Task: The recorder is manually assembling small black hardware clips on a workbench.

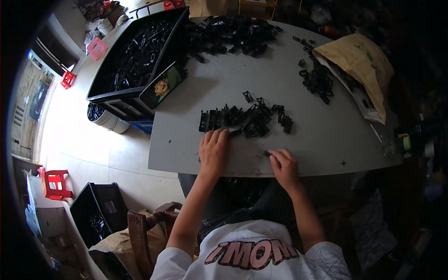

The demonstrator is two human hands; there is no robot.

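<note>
On the grey table, my left hand [213, 151] is closed, its bent fingers together at the near edge of a row of black plastic clips [212, 120]. The palm hides whatever lies under it. To the right, my right hand [284, 169] pinches a small dark piece [267, 153] between thumb and fingertips, just above the tabletop. Beyond both hands, a loose heap of similar black clips [257, 120] adjoins the row, some of them tilted over one another. The small piece is too blurred to tell its exact shape.
A large black crate [122, 95] full of black parts stands at the table's left, near a big pile of parts [233, 35]. A brown paper sack [359, 60] lies at the right beside more clips [318, 81]. A wooden chair [140, 238] is at lower left.
</note>
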